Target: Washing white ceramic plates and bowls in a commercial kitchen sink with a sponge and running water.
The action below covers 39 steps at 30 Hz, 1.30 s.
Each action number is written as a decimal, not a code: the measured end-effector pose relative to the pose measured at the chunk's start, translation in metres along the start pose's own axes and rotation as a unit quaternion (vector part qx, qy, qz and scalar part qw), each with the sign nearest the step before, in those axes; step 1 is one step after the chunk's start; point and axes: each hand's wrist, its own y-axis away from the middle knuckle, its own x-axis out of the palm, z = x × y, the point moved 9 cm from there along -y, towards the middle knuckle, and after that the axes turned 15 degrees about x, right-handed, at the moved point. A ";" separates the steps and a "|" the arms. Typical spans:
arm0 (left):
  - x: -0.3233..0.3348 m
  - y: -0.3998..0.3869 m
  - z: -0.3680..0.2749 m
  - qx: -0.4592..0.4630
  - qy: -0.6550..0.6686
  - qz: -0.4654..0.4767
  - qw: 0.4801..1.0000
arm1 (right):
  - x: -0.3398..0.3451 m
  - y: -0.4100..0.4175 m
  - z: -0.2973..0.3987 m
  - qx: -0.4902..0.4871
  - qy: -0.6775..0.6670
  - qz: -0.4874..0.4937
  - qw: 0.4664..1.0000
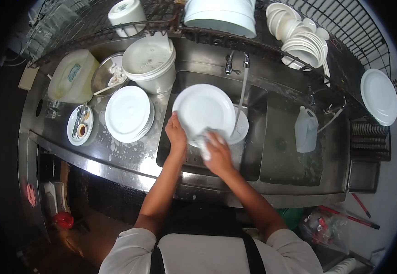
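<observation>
Over the left sink basin (253, 150), my left hand (176, 133) grips the left rim of a large white round plate (203, 108). My right hand (218, 153) presses a pale, blurred scrubbing pad or cloth (205, 147) against the plate's lower edge. Another white plate (242, 127) lies lower in the basin, partly hidden by the first. A hose (244, 85) hangs from the tap (246, 61) down to that lower plate. To the left of the basin, a stack of white plates (128, 113) rests on the wet steel drainboard (116, 150).
Behind the stack are a white bucket (150, 77), a metal bowl with food scraps (107, 73) and a plastic tub (71, 77). An oval dish with cutlery (80, 125) sits left. The right basin holds murky water (280, 144) and a plastic jug (306, 130). A wire rack (219, 36) overhangs the back.
</observation>
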 end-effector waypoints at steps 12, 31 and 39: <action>0.018 0.025 0.040 -0.162 -0.106 0.117 0.974 | 0.054 -0.029 -0.047 0.189 -0.873 0.105 0.438; -0.275 -0.078 0.007 0.028 -0.043 -0.244 0.968 | 0.051 -0.307 0.175 -0.227 0.254 -0.135 0.930; -0.306 -0.100 0.023 0.052 -0.144 -0.336 0.929 | 0.162 -0.407 0.106 -0.057 0.356 0.200 0.911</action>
